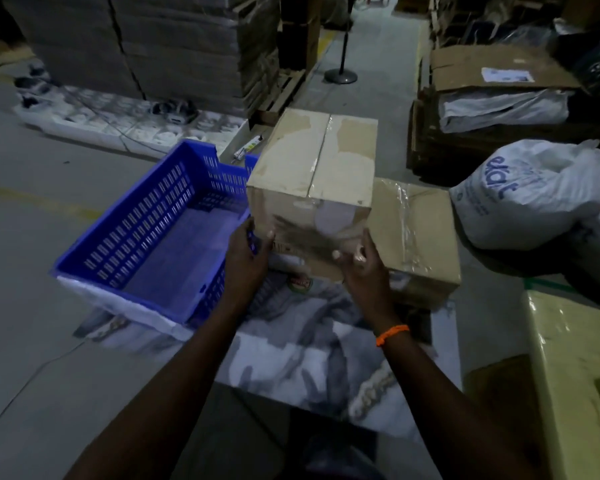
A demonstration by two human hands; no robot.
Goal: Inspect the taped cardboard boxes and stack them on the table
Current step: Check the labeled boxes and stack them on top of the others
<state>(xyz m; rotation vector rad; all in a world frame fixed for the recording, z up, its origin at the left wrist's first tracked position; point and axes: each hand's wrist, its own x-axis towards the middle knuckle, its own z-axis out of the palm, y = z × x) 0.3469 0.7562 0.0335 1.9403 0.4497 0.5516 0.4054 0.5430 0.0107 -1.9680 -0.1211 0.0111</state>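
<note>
The taped cardboard box (314, 181) is scuffed, with clear tape down its top seam and torn paper patches. Its long axis runs away from the person. The left hand (248, 258) and right hand (362, 268) clasp its near lower corners, holding it between the blue crate (136, 237) and a second taped box (416, 237).

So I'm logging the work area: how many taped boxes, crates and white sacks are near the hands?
Taped boxes: 2, one held, one beside it
Blue crate: 1
White sack: 1
Total: 4
</note>
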